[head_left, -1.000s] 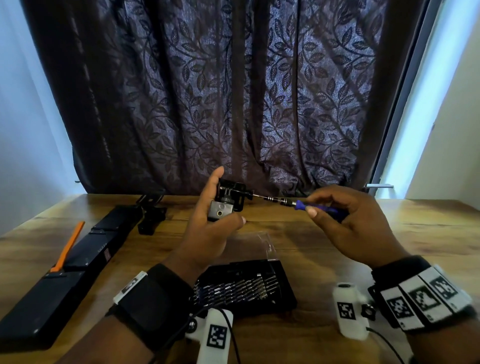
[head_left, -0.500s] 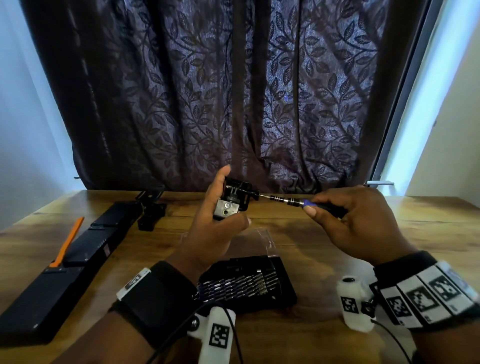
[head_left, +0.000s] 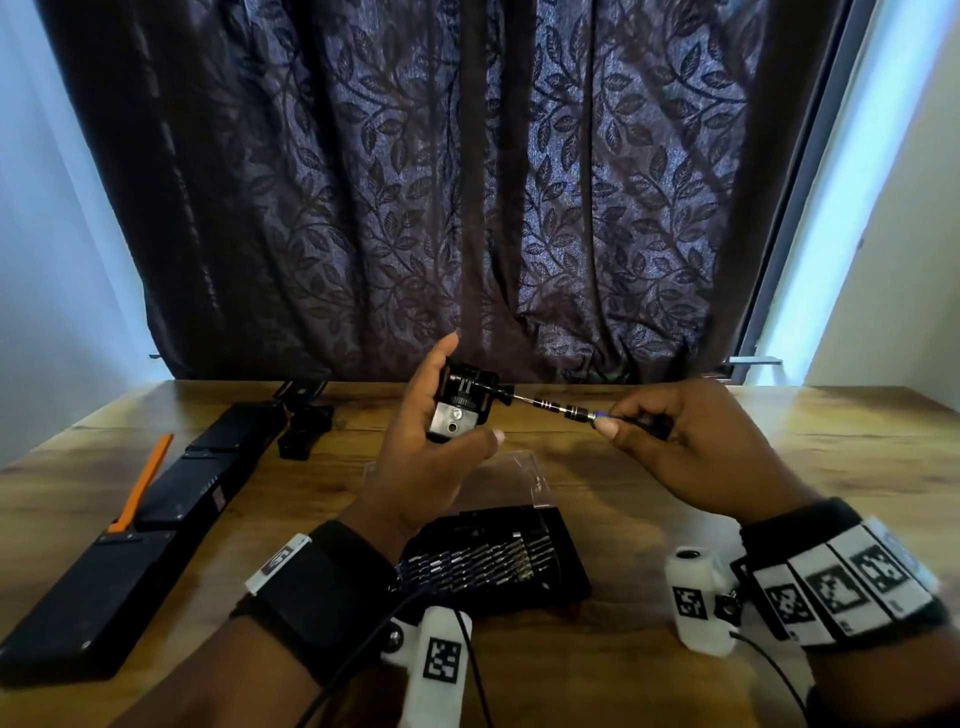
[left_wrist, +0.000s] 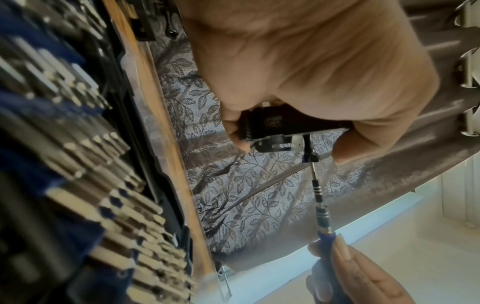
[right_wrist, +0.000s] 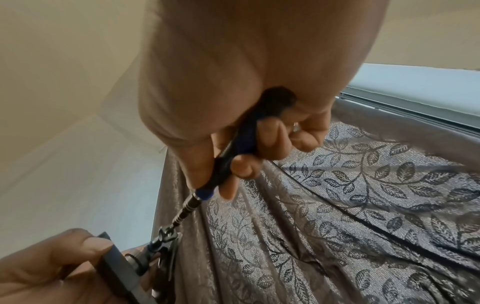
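My left hand (head_left: 431, 441) grips a small black mount with a grey metal base (head_left: 462, 410) above the wooden table, thumb below and fingers behind it. My right hand (head_left: 691, 441) pinches the blue and black handle of a precision screwdriver (head_left: 561, 409). Its thin tip sits in the black thumbscrew on the mount's right side (left_wrist: 310, 156). In the right wrist view the screwdriver (right_wrist: 207, 191) runs down from my curled fingers (right_wrist: 241, 164) to the mount (right_wrist: 161, 244). The left wrist view shows the mount (left_wrist: 275, 129) clamped between thumb and fingers.
An open black case of screwdriver bits (head_left: 493, 561) lies on the table (head_left: 779, 467) under my left wrist, its clear lid (head_left: 519, 473) folded back. Long black flat parts (head_left: 156, 519) with an orange tool (head_left: 143, 480) lie at left. Another black mount (head_left: 304, 415) stands near the dark curtain (head_left: 441, 182).
The mount and screwdriver have risen slightly and shifted a little right. My right fingers have slid forward along the handle, covering more of the blue section.
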